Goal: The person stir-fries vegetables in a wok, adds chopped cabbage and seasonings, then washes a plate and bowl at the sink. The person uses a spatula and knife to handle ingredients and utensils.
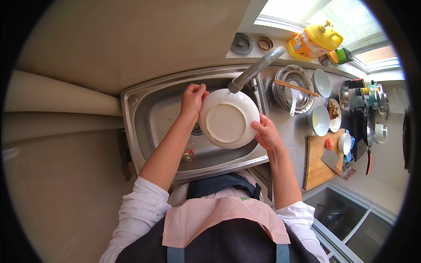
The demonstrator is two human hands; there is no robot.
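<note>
A white plate (226,124) is held over the stainless steel sink (154,111), its underside with the foot ring facing me. Below the curved metal faucet (255,69), the plate's upper rim sits close to the spout, and a little water shows there. My right hand (267,131) grips the plate's right rim, thumb on the underside. My left hand (193,101) is at the upper left rim with its fingers curled; its exact hold is partly hidden. Food scraps (188,153) lie on the sink floor, and the drain (196,129) is partly covered by the plate and my left wrist.
Right of the sink stand stacked dishes (279,95) with chopsticks (296,88) and a white spoon (293,102), plus several bowls (319,120). A cleaver (330,159) rests on a wooden cutting board (315,164). A yellow pump jug (314,41) occupies the windowsill.
</note>
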